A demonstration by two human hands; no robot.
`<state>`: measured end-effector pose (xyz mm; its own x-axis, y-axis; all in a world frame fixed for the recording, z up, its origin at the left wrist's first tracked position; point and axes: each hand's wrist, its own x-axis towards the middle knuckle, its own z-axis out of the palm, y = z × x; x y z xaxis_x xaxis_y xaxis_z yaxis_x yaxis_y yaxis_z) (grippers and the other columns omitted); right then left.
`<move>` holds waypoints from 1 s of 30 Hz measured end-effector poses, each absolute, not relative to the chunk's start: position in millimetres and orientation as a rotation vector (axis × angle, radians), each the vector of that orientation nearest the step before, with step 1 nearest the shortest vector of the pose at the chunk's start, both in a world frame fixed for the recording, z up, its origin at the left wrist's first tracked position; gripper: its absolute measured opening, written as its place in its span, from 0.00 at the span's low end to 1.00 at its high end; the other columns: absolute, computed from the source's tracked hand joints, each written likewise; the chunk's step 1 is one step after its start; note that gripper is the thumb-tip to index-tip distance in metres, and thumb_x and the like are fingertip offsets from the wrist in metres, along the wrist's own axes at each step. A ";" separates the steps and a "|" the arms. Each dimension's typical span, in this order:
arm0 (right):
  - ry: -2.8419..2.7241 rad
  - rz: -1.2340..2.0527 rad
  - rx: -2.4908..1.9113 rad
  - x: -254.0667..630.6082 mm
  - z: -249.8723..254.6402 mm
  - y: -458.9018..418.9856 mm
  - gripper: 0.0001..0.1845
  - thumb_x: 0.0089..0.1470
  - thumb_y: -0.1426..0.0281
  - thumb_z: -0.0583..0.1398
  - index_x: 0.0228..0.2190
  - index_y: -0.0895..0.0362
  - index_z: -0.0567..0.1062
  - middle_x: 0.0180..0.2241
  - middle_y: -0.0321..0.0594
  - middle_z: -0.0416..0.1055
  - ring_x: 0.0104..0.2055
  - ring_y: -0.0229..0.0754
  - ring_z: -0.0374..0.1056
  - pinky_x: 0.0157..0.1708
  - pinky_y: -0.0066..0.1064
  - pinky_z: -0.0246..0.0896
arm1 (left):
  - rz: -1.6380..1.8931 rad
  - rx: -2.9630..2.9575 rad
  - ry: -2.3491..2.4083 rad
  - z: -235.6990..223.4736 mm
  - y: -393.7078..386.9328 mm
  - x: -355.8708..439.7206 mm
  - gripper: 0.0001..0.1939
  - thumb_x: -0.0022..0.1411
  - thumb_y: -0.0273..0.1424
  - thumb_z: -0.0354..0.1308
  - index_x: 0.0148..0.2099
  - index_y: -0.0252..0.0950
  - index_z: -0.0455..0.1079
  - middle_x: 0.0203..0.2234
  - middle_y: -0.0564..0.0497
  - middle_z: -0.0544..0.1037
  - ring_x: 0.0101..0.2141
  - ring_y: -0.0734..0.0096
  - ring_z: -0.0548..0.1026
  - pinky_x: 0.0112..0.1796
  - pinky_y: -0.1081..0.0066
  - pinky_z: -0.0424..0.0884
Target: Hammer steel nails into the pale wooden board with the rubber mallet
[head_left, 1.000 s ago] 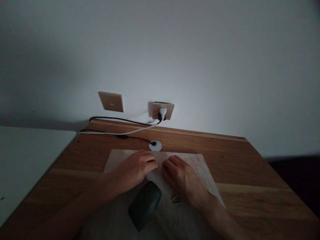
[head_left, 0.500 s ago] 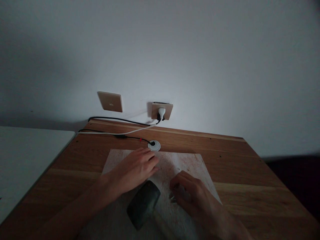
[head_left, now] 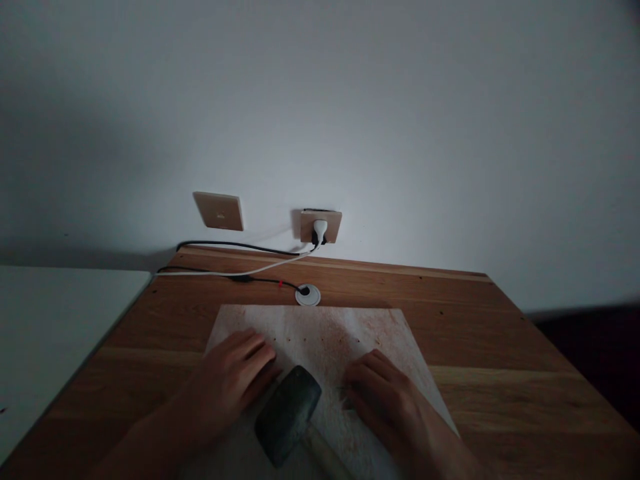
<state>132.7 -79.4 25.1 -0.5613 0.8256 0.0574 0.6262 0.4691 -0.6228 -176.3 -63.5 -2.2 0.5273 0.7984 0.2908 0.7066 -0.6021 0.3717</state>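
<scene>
A pale, stained board (head_left: pixel 320 327) lies flat, with a row of small dark marks, holes or nail heads, near its far edge. On it rests a mallet with a dark head (head_left: pixel 287 417) and a wooden handle (head_left: pixel 325 453). My left hand (head_left: pixel 235 373) is over the board's left side, left of the mallet head. Its fingers are curled together, and whatever they pinch is too dim to name. To the right of the mallet, my right hand (head_left: pixel 387 393) is closed low over the board. Small shiny metal pieces (head_left: pixel 345 398) poke out by its fingertips.
Beneath the board is a wooden tabletop (head_left: pixel 480 347), reaching back to a pale wall. Black and white cables run along its back to a wall socket (head_left: pixel 321 227) and a round cable grommet (head_left: pixel 308 295). A white surface (head_left: pixel 60 333) adjoins on the left.
My left hand has moved left and toward me, uncovering the row of marks. My right hand has shifted slightly and its fingers have drawn closer together. The mallet lies where it was.
</scene>
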 end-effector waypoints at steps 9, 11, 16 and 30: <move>-2.399 0.778 -1.232 142.6 15.5 -92.8 0.13 0.70 0.80 0.56 0.47 0.51 0.76 0.45 0.41 0.79 0.49 0.47 0.76 0.49 0.38 0.77 | 0.843 2.520 1.367 -15.5 -78.2 -194.8 0.11 0.76 0.28 0.53 0.51 0.44 0.75 0.41 0.52 0.81 0.41 0.65 0.80 0.43 0.68 0.78; -2.402 0.759 -1.228 145.6 15.4 -95.4 0.14 0.70 0.80 0.57 0.49 0.51 0.76 0.47 0.41 0.79 0.50 0.46 0.76 0.50 0.37 0.77 | 0.867 2.521 1.396 -14.4 -78.2 -199.3 0.09 0.76 0.30 0.54 0.51 0.44 0.75 0.42 0.52 0.82 0.42 0.65 0.81 0.45 0.68 0.78; -2.383 0.730 -1.182 146.6 8.3 -95.3 0.17 0.70 0.80 0.58 0.53 0.50 0.76 0.48 0.42 0.79 0.51 0.47 0.76 0.52 0.40 0.77 | 0.914 2.472 1.552 -20.3 -77.8 -205.5 0.11 0.77 0.38 0.54 0.53 0.45 0.76 0.46 0.51 0.83 0.45 0.62 0.82 0.49 0.65 0.80; -2.405 0.551 -1.061 155.9 0.5 -97.6 0.17 0.72 0.71 0.58 0.57 0.45 0.78 0.49 0.41 0.83 0.49 0.49 0.80 0.48 0.40 0.80 | 1.113 2.314 1.677 -23.8 -79.6 -205.7 0.07 0.74 0.32 0.56 0.50 0.43 0.73 0.45 0.49 0.81 0.46 0.62 0.82 0.48 0.61 0.82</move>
<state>155.9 -97.6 0.5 -0.6017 0.7616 0.2408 0.5808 0.6241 -0.5227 -205.7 -79.6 -23.8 0.1395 0.8512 0.5060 0.7970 -0.3998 0.4527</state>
